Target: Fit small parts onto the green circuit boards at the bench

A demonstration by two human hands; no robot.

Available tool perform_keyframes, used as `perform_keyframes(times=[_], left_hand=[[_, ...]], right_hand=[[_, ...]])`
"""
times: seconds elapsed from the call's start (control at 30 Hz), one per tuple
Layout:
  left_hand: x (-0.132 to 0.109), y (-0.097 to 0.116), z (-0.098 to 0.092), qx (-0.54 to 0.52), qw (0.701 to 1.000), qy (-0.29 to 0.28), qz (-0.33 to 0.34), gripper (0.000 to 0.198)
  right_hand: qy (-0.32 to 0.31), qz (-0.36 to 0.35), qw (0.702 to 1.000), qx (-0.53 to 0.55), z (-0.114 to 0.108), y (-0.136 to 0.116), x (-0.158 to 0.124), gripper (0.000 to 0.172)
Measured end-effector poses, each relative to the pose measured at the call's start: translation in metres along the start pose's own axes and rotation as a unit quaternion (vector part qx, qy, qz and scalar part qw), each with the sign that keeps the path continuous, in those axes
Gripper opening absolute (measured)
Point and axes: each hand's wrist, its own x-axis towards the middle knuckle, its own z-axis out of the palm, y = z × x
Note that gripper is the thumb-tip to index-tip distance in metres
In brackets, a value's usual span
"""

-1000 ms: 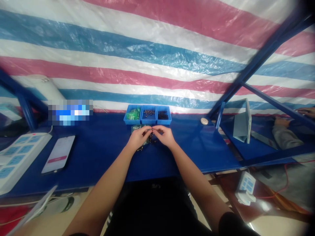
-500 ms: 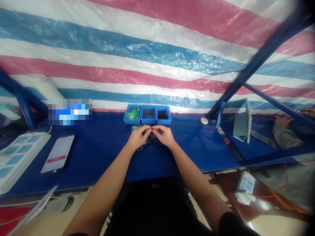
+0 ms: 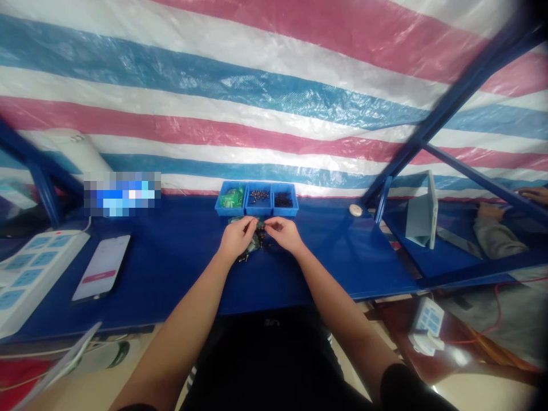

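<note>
My left hand [image 3: 237,237] and my right hand [image 3: 284,233] meet over the table's middle, fingertips pinched and a small gap between them. Whatever each pinch holds is too small to make out. Under and between them lies a clear greenish plastic bag [image 3: 254,244], partly hidden by my left hand. Small dark and brass-coloured pieces [image 3: 244,258] are scattered around it. Just beyond my hands stand three joined blue bins: one with green bags [image 3: 232,198], one with small metallic parts [image 3: 259,197], one with black parts [image 3: 283,201].
On the left lie a phone [image 3: 101,267] and a white power strip [image 3: 40,268]. A round whitish disc [image 3: 355,210] sits right of the bins. Blue frame bars [image 3: 402,160] and a propped tablet [image 3: 430,210] stand at the right, with another person's sleeve [image 3: 499,237] beyond.
My fingertips were together half a second ago and are now slightly apart. The left hand has shifted a little to the left, uncovering more of the bag.
</note>
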Motion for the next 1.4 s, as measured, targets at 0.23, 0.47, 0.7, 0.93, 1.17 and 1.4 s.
perform_keyframes(times=[0.23, 0.47, 0.7, 0.93, 1.17, 1.4], left_hand=[[-0.001, -0.003, 0.003, 0.013, 1.000, 0.025, -0.006, 0.033], [-0.001, -0.002, 0.003, 0.018, 0.999, 0.028, -0.014, 0.032], [-0.001, 0.000, 0.001, 0.016, 1.000, 0.021, -0.012, 0.034], [-0.001, -0.002, 0.005, -0.013, 1.000, -0.004, 0.007, 0.032], [-0.003, 0.006, 0.006, -0.077, 0.994, -0.052, 0.049, 0.032], [-0.002, 0.002, 0.007, -0.080, 0.996, -0.041, 0.018, 0.029]], right_hand=[[0.034, -0.005, 0.994, 0.107, 0.004, -0.005, 0.022, 0.057], [-0.179, -0.004, 0.976, -0.126, -0.038, -0.009, 0.000, 0.025], [-0.223, -0.088, 0.948, -0.210, -0.041, -0.012, -0.002, 0.018], [-0.147, -0.028, 0.986, -0.080, -0.033, -0.012, -0.004, 0.026], [-0.129, -0.011, 0.987, 0.099, -0.021, -0.016, -0.002, 0.028], [-0.106, -0.023, 0.988, 0.109, -0.012, -0.010, -0.004, 0.033]])
